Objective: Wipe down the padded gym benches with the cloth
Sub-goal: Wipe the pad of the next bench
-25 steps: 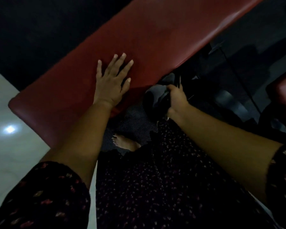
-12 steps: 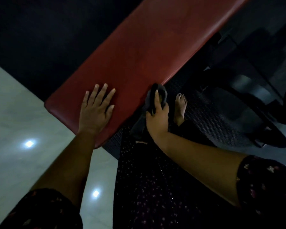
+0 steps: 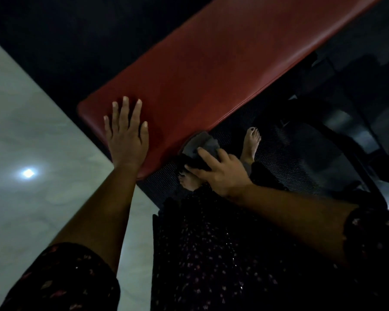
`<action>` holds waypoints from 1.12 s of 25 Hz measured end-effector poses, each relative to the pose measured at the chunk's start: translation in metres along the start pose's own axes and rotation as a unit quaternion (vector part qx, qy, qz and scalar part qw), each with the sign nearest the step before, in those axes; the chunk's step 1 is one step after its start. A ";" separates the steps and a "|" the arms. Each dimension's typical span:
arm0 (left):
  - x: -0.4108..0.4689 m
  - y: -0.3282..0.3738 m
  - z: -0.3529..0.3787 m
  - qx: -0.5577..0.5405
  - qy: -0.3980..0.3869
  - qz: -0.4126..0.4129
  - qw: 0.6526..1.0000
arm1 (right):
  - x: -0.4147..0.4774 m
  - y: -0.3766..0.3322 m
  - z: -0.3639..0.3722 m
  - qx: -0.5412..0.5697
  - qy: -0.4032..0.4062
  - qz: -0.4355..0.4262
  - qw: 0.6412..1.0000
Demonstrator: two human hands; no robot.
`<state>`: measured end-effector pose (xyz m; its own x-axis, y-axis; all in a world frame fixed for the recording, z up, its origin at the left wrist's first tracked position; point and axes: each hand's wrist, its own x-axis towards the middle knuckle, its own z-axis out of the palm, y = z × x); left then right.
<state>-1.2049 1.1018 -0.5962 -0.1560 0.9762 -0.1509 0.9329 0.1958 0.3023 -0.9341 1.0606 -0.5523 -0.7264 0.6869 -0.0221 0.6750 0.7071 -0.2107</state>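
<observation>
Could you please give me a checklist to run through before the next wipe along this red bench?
1. Cloth gripped: ok, the right hand grips the grey cloth.
2. Cloth on pad: ok, it meets the near edge of the red bench pad.
3. Bench braced: ok, the left hand lies flat on the pad's end.
4. Wiping path: ok, only that hand shows on the pad.
5. Cloth dampness: cannot tell, too dark.
</observation>
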 end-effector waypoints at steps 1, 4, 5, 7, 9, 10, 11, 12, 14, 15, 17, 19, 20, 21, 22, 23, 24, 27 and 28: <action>-0.001 0.000 0.000 -0.005 0.001 -0.005 1.000 | -0.002 0.015 0.000 -0.020 0.007 -0.110 0.994; -0.001 0.002 -0.001 -0.007 -0.003 -0.016 1.000 | 0.019 0.048 -0.003 -0.102 -0.038 -0.338 0.935; -0.001 0.002 -0.002 -0.006 -0.007 -0.017 1.000 | 0.030 0.057 -0.005 -0.172 -0.081 -0.350 0.917; 0.000 -0.002 -0.003 0.004 -0.014 -0.010 1.000 | 0.051 0.087 -0.020 -0.295 -0.178 -0.345 0.873; 0.003 -0.014 -0.006 0.037 -0.023 0.037 0.998 | 0.057 0.115 -0.042 -0.361 -0.257 -0.382 0.811; 0.006 -0.024 -0.008 0.056 -0.024 0.074 0.995 | 0.055 0.125 -0.051 -0.369 -0.290 -0.407 0.783; 0.010 -0.033 -0.008 0.074 -0.023 0.112 0.991 | 0.052 0.132 -0.056 -0.358 -0.304 -0.423 0.774; 0.012 -0.040 -0.009 0.091 -0.020 0.141 0.986 | 0.052 0.130 -0.058 -0.341 -0.300 -0.433 0.779; 0.015 -0.045 -0.009 0.093 -0.021 0.163 0.982 | 0.063 0.100 -0.052 -0.333 -0.278 -0.447 0.782; 0.015 -0.045 -0.011 0.080 -0.039 0.157 0.983 | 0.069 0.074 -0.040 -0.326 -0.270 -0.468 0.776; 0.017 -0.043 -0.017 0.064 -0.086 0.139 0.984 | 0.078 0.011 -0.009 -0.301 -0.245 -0.495 0.778; 0.020 -0.040 -0.025 0.064 -0.131 0.115 0.983 | 0.080 -0.048 0.006 -0.281 -0.220 -0.503 0.787; 0.020 -0.038 -0.028 0.064 -0.143 0.103 0.982 | 0.078 -0.062 0.006 -0.286 -0.215 -0.488 0.796; 0.019 -0.035 -0.028 0.064 -0.145 0.092 0.983 | 0.074 -0.062 0.004 -0.293 -0.208 -0.477 0.802; 0.018 -0.032 -0.028 0.064 -0.141 0.083 0.984 | 0.073 -0.054 -0.003 -0.296 -0.202 -0.469 0.807; 0.016 -0.030 -0.027 0.063 -0.136 0.076 0.986 | 0.071 -0.036 -0.009 -0.308 -0.206 -0.467 0.803; 0.014 -0.029 -0.026 0.061 -0.130 0.072 0.987 | 0.070 -0.016 -0.014 -0.327 -0.215 -0.469 0.792; 0.006 -0.030 -0.018 0.047 -0.093 0.066 0.992 | 0.069 0.034 -0.028 -0.332 -0.282 -0.473 0.766; 0.002 -0.029 -0.015 0.035 -0.073 0.060 0.995 | 0.074 0.035 -0.031 -0.317 -0.279 -0.467 0.777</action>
<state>-1.2375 1.0998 -0.5916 0.0012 0.9670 -0.2548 0.9630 0.0675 0.2610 -0.9602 1.1411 -0.5314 -0.7611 -0.2301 -0.6065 -0.3812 0.9152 0.1311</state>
